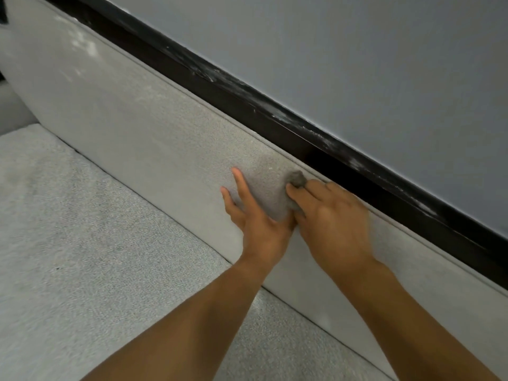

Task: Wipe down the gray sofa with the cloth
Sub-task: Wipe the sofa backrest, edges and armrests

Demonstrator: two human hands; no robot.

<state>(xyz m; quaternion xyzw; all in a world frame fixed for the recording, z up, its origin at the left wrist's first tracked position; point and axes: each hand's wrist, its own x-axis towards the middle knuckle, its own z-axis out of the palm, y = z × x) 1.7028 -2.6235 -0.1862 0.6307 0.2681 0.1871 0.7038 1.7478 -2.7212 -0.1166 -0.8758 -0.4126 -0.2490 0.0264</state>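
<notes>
The gray sofa's back cushion [143,127] runs diagonally across the view, with the seat cushion [82,229] below it. My right hand [332,224] presses a small bunched gray cloth [297,178] against the back cushion near its top seam; most of the cloth is hidden under my fingers. My left hand [253,215] lies flat on the back cushion just left of the cloth, fingers straight and spread. The fabric between the two hands looks darker than the rest.
A black wooden frame rail [247,105] with white dusty smears runs along the top of the backrest. Behind it is a blue-gray wall [357,50]. Pale dusty marks show on the back cushion at the upper left [79,45].
</notes>
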